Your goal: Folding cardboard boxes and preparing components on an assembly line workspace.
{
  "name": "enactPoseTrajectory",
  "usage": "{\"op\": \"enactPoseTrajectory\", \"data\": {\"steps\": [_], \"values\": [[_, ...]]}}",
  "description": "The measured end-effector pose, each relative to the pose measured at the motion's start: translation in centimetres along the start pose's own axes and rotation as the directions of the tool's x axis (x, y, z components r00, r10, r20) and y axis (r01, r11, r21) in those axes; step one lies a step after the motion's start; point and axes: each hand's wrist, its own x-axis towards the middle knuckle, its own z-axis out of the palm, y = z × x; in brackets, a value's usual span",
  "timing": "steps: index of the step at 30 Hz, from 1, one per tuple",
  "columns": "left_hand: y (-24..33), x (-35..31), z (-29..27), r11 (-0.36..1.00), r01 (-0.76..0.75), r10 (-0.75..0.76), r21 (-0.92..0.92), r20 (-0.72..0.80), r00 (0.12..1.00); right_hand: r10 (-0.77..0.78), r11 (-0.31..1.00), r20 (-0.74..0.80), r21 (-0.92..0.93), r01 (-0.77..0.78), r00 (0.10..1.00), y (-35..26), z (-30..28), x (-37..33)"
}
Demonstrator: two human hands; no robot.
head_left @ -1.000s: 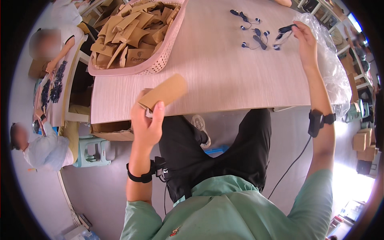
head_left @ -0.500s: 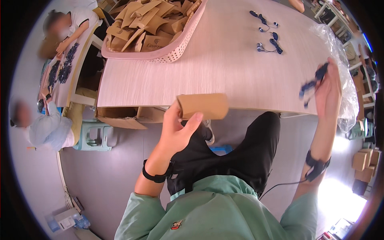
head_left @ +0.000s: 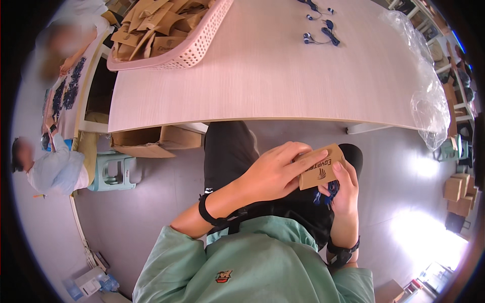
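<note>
Over my lap, a small brown cardboard pillow box (head_left: 317, 178) with dark print is gripped by my left hand (head_left: 275, 169), its fingers across the near face. On the other side, my right hand (head_left: 347, 191) is closed around a bundle of dark blue earphones (head_left: 332, 190), which hangs partly below the box. The right thumb and fingers also touch the box's right end. Whether any of the cable is inside the box is hidden. Two more coiled earphone sets lie on the table, the closer one (head_left: 323, 38) whole and the farther one (head_left: 313, 7) cut by the top edge.
A pink perforated basket (head_left: 194, 50) heaped with brown pillow boxes stands at the table's far left. Crumpled clear plastic (head_left: 429, 111) drapes over the right edge of the table (head_left: 262, 91). Below the left edge sits an open carton (head_left: 146, 144) beside a pale green stool (head_left: 115, 169). Two people work further left.
My right hand has come from the table's right side to my lap with the earphones. My left hand has moved right and down with the box, and both hands now meet at it.
</note>
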Motion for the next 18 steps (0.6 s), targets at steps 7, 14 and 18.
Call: {"op": "enactPoseTrajectory", "data": {"steps": [7,14,18], "values": [[1.4,0.8,1.7,0.851,0.375,-0.272,-0.368,0.303,0.913,-0.068,0.918,-0.093,-0.395,0.026,0.993,0.7,-0.8,-1.3],[-0.9,1.5,2.5,0.87,0.491,-0.447,-0.042,0.352,0.822,-0.018,1.0,-0.179,-0.003,0.018,0.984,2.4,-3.3,-1.0],[-2.1,0.1,2.7,0.624,0.585,-0.503,-0.518,0.306,0.808,0.013,0.992,-0.039,0.122,-0.008,0.999,2.6,-3.6,-1.4]]}}
